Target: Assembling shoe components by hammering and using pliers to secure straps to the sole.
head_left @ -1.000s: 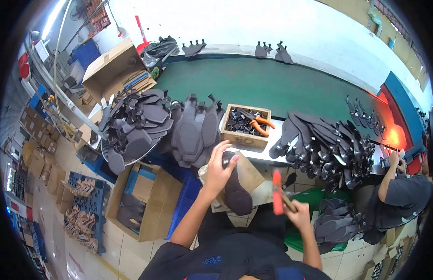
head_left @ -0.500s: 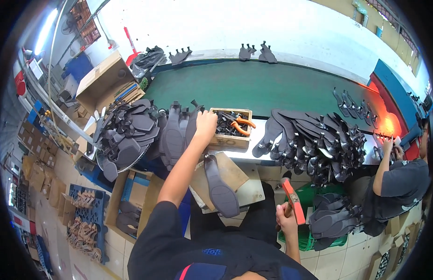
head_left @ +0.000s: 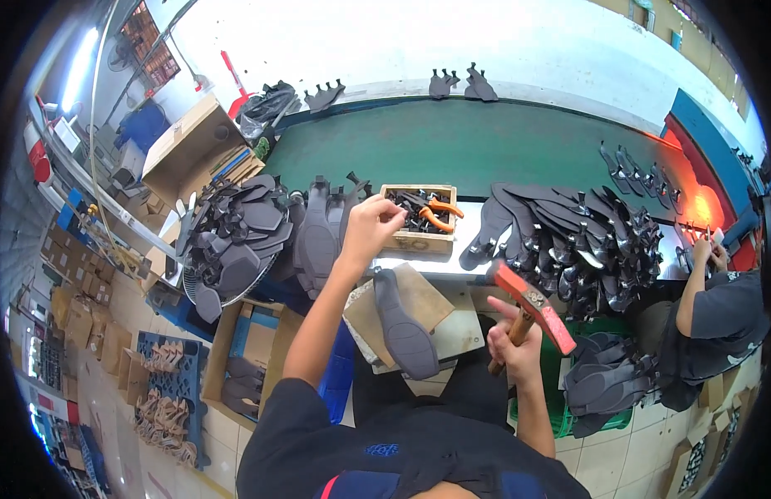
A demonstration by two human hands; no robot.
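My right hand [head_left: 518, 345] grips the wooden handle of a hammer [head_left: 535, 303] with a red head, raised to the right of the work board. My left hand [head_left: 375, 224] is pinched closed at the left edge of a small wooden box [head_left: 427, 242]; whatever lies between its fingertips is too small to make out. Inside that box are small black pieces and pliers with orange handles [head_left: 436, 219]. A dark grey shoe sole [head_left: 406, 328] lies on a tan sheet [head_left: 431, 298] over a pale board [head_left: 460, 333], between my arms and in front of me.
Heeled soles are heaped on the right [head_left: 568, 233], and more fill a wire basket [head_left: 236, 241] at left. Behind runs a green conveyor belt [head_left: 452, 141]. A green crate [head_left: 560, 426] stands low on the right, near a co-worker [head_left: 718, 308]. A cardboard box [head_left: 261, 366] sits lower left.
My right hand has raised the hammer, bringing it closer to the board. My left hand has shifted slightly at the wooden box, its fingers now pinched together. The sole stays on the board.
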